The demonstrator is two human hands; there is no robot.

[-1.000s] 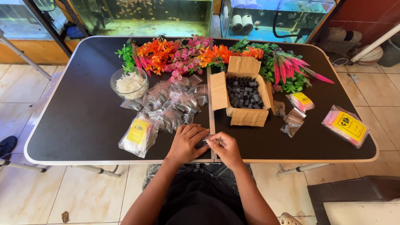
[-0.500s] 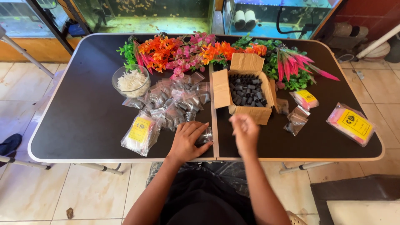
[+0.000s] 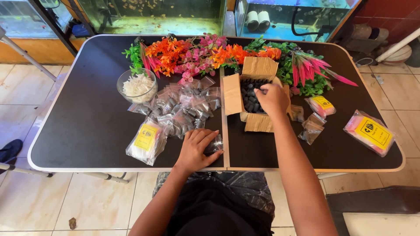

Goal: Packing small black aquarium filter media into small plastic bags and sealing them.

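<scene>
From the head view, an open brown cardboard box (image 3: 253,102) sits near the middle of the black folding counter (image 3: 78,131), flaps spread, and it is filled with small dark grey pellet-like pieces (image 3: 250,94); just in front of the person, at the counter's near edge, lies a small clear plastic pouch (image 3: 215,144) with dark contents; left of the box is a heap of similar small clear filled pouches (image 3: 188,107), and beyond it a round clear glass bowl (image 3: 138,85) holds white bits; two clear packets with yellow labels (image 3: 146,140) lie front left, a pink packet with a yellow label (image 3: 372,132) front right; artificial plants in orange, pink and green (image 3: 210,54) line the far side; the left hand (image 3: 197,150) lies flat, fingers spread loosely, over the small pouch, pressing rather than clasping it; the right hand (image 3: 272,99) reaches into the box with fingers curled down among the dark pieces, and whether it has pinched any cannot be told.
</scene>
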